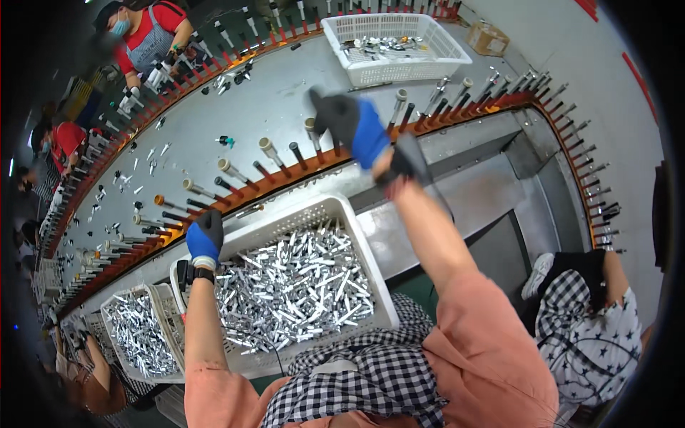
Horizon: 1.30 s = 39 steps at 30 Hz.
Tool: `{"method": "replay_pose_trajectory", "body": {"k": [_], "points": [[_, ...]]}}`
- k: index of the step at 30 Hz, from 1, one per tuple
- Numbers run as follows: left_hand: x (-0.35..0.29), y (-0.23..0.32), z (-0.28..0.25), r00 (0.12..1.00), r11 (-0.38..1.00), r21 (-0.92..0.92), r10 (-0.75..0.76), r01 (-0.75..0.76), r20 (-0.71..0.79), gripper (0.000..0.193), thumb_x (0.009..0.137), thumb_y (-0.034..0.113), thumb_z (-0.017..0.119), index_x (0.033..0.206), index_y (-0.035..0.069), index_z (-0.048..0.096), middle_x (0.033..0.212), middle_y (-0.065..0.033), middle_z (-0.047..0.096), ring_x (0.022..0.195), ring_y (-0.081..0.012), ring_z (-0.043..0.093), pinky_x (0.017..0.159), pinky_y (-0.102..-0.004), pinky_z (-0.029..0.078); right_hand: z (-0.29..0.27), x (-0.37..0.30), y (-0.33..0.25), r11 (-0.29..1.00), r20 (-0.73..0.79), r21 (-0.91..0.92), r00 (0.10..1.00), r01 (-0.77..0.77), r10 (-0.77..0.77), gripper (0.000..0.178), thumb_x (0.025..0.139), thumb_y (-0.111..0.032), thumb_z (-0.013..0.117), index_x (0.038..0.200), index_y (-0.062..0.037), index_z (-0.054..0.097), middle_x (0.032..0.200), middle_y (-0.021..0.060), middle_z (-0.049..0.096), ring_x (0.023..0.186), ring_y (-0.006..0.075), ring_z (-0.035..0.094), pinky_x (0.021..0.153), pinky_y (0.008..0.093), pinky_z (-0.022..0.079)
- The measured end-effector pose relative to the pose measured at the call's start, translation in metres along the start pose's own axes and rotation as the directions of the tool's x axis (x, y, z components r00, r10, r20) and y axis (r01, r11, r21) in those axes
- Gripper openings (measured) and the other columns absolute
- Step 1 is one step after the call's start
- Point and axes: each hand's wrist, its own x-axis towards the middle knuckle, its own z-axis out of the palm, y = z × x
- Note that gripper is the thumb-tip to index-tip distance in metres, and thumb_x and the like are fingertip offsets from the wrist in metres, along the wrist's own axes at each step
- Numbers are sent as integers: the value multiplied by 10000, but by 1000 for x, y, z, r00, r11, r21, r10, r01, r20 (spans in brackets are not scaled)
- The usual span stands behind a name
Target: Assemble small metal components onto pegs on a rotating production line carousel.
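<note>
My left hand (205, 237), in a blue and black glove, is at the near side of a curved row of upright posts, above the left rim of a basket. Its fingers are bunched together, and whatever they may hold is hidden. Farther out and to the right, my right hand (349, 127), gloved alike, reaches over the posts; motion smears its fingers. Beside it stands a post with a pale cylindrical cap (311, 125). The large white basket (385, 303) in front of me is full of small shiny metal parts (292, 285).
A smaller basket (170, 349) of metal parts stands at the left. Beyond the posts, a grey table (264, 85) carries scattered parts, a white basket (389, 75) and a cardboard box (487, 38). Co-workers (153, 43) are at far left, with another person (589, 335) at right.
</note>
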Motion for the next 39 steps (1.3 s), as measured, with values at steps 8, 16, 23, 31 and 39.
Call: {"method": "replay_pose_trajectory", "body": {"k": [8,16,23,31,39], "points": [[3,9,2,998,1000,-2,-15,15,66,394,1016,374,598,968,29,782,887,-210,756,817,-375,728,745,-436,541,-123,5,17,948,-442,-259,850,185,-287,391,1089,-199,519,1356,38,678,1276,179,754,1180,263,715,1095,389,504],[10,-13,14,994,996,-80,-20,29,109,397,1018,358,590,986,18,792,862,-190,777,806,-340,769,732,-414,551,-96,-1,-4,962,-110,-89,963,-257,247,360,1067,-354,638,1115,-33,794,769,41,749,686,128,673,735,294,545],[7,-2,8,992,997,-63,-34,42,123,385,1020,332,596,977,8,799,824,-160,780,768,-257,754,739,-381,546,-200,-7,47,632,-352,-755,705,174,-615,330,1075,-136,544,1327,-7,715,1232,130,774,1124,209,709,1051,361,520],[17,-15,20,988,993,-110,-35,51,148,389,1026,310,586,974,-15,794,823,-169,784,768,-242,752,742,-375,549,-162,13,38,990,-183,3,973,143,-140,363,1053,-336,667,1051,10,777,931,77,789,746,146,699,752,282,560],[-3,-7,4,989,994,-86,-51,63,136,375,1029,305,597,993,-12,795,837,-160,789,771,-250,755,749,-368,556,-261,2,70,581,-342,-787,636,210,-692,386,1013,-53,520,1366,10,664,1284,186,735,1221,323,694,1063,397,544]]}}
